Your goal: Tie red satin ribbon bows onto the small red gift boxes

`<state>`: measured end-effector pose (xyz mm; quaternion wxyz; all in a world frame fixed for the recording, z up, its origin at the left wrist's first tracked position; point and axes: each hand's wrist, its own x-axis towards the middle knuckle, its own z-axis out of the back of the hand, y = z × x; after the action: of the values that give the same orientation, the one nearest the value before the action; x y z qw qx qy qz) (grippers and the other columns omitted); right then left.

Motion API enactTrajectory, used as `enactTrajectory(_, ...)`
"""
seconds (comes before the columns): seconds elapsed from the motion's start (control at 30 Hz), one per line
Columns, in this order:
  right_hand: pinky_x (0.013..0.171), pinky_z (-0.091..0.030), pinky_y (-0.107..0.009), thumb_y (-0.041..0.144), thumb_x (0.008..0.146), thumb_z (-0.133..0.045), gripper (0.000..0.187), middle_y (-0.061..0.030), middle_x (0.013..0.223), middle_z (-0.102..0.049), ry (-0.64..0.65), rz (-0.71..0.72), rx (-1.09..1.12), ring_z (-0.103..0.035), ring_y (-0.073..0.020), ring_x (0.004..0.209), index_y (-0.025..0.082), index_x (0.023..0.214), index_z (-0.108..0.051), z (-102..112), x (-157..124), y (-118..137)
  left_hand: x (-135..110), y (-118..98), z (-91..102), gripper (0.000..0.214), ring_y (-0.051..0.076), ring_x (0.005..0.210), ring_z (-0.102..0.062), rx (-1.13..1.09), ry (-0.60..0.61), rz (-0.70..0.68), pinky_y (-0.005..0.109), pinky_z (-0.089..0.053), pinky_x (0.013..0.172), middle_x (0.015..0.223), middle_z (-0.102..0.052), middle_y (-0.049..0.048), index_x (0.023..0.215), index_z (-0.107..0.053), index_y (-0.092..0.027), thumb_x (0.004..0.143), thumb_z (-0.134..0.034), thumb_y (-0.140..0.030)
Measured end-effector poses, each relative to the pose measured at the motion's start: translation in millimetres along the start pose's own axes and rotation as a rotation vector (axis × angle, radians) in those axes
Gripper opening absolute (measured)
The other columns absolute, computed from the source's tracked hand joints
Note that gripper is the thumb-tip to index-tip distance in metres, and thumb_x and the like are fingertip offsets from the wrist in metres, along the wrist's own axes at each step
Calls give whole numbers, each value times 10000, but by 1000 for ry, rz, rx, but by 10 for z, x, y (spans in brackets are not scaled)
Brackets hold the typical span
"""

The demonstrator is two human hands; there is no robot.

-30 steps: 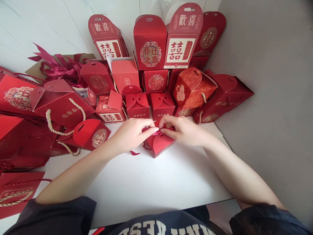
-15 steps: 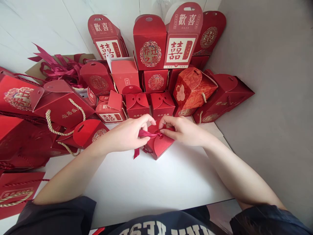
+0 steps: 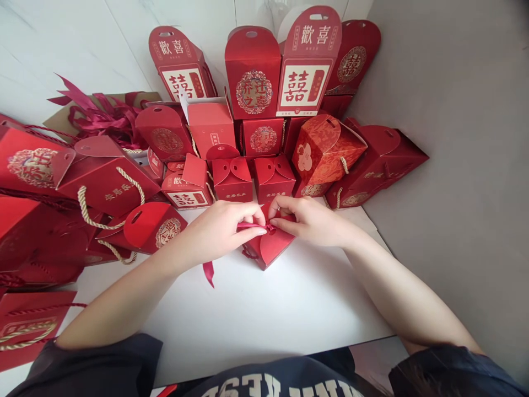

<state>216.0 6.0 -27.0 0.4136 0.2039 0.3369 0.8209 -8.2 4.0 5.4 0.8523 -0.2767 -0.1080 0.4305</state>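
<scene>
A small red gift box point(image 3: 270, 249) with folded top flaps stands on the white table in front of me, one corner towards me. Dark pink ribbon point(image 3: 247, 225) is gathered at a knot on top of its lid. My left hand point(image 3: 235, 226) pinches the ribbon between thumb and fingers just left of the knot. A loose tail of it hangs below that hand, over the table. On the right of the knot, my right hand point(image 3: 306, 219) has its thumb and forefinger closed on the ribbon at the lid. Both hands partly cover the box.
Red gift boxes point(image 3: 232, 179) stand close behind, with taller ones point(image 3: 253, 71) stacked at the wall. An orange-red box point(image 3: 326, 146) is at the back right. Rope-handled boxes point(image 3: 109, 182) crowd the left. A heap of pink ribbon point(image 3: 103, 118) lies at the back left. A grey wall point(image 3: 450, 165) bounds the right.
My left hand has moved right, its fingertips closing on the ribbon beside the knot. The ribbon's loose tail has swung left and towards me. My right hand stays nearly still.
</scene>
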Motion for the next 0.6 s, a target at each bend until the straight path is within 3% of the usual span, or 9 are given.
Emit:
enactTrajectory(0.3,564,-297,-222,267,935,-529,92,55,656,-524,4,12,15,-415,-92,561,205,900,-588,1,-3,7,78,62,-100,344,96,507,-454,-70,-77,85,234,-326,518,585,-553,-42,750,-572,-188,953,-462,-443)
enactTrajectory(0.47,558,-295,-223,301,923,-560,116,52,667,-541,11,36,1,-400,-85,544,199,876,-590,3,1,2,77,94,-30,157,114,611,-560,-88,27,34,220,-411,575,698,-628,-37,873,-610,-212,860,-590,-367)
enactTrajectory(0.6,567,-297,-225,262,902,-570,86,48,671,-544,15,40,-3,-391,-87,549,195,858,-602,-5,6,1,81,106,0,112,102,543,-538,-55,41,44,221,-401,545,720,-649,-32,878,-621,-211,852,-559,-301)
